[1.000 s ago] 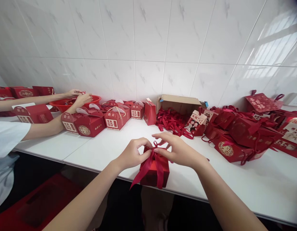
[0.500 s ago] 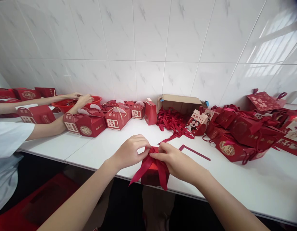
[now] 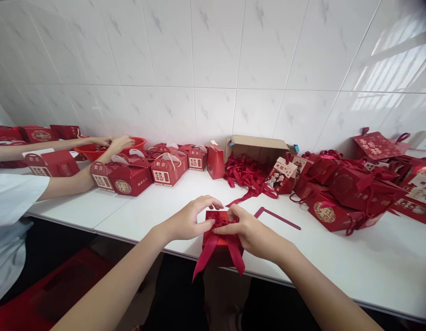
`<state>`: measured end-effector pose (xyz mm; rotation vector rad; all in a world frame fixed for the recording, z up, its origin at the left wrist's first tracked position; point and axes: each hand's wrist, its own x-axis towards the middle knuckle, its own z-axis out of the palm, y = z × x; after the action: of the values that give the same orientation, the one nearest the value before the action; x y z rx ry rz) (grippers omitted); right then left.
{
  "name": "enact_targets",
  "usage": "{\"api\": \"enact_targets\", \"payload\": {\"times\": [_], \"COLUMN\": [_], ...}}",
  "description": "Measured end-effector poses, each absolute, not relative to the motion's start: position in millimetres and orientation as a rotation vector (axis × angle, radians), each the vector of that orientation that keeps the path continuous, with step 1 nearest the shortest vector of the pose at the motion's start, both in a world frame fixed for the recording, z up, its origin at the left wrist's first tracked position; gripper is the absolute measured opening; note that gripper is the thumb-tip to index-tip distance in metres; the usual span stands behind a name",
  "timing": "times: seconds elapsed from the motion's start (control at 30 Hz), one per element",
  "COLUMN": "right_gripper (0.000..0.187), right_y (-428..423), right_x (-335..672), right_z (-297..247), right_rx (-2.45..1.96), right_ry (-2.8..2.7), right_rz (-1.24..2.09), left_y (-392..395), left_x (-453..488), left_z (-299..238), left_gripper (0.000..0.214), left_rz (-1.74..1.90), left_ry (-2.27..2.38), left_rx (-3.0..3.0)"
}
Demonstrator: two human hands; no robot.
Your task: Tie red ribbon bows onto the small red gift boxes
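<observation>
A small red gift box stands at the table's front edge between my hands, with a crimson ribbon knotted on its top. Two ribbon tails hang down over its near side. My left hand is at the knot from the left, thumb and fingers apart, the thumb tip touching the ribbon. From the right, my right hand pinches the ribbon at the knot with curled fingers. The fingers partly hide the knot.
Behind lies a cardboard box spilling red ribbons. Tied red boxes are heaped right; untied ones stand left. A dark red strip lies nearby. A co-worker's hands reach into a red basin.
My left fingers have parted and lifted from the knot. The ribbon tails have shifted a little to the right and lower. The co-worker's hands have moved slightly in the basin.
</observation>
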<state>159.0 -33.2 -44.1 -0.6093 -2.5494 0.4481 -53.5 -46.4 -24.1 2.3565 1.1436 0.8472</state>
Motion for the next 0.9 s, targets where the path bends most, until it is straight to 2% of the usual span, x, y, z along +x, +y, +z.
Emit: {"api": "enact_targets", "payload": {"times": [0.1,0.17,0.4,0.6,0.77,0.9], "right_gripper": [0.041,0.042,0.044,0.045,0.04,0.021], "right_y": [-30.6,-28.1,-20.7,-15.6,-10.8,-9.9], "right_x": [159.0,159.8,164.8,165.0,164.5,165.6], "right_z": [-44.2,-44.4,-45.4,-46.2,-53.1,-56.4], "right_rx": [-0.575,-0.559,-0.465,-0.44,-0.356,-0.396], "right_ry": [-2.571,-2.58,-2.577,-2.591,-2.445,-2.217], "right_rz": [0.401,0.383,0.438,0.422,0.45,0.53], "left_y": [-42.9,-41.2,-43.1,-37.2,-41.7,-44.9], "left_x": [-53.5,-53.9,-50.8,-51.9,-47.6,-37.4], "left_z": [-22.5,-21.7,-25.0,-36.0,-35.4,-34.7], "left_gripper": [0.01,0.007,0.03,0.03,0.031,0.027], "left_rz": [0.791,0.743,0.668,0.757,0.868,0.964], "left_ry": [1.147,1.181,1.114,1.31,1.244,1.217], "left_rx": [2.367,2.368,2.204,2.208,2.143,2.018]}}
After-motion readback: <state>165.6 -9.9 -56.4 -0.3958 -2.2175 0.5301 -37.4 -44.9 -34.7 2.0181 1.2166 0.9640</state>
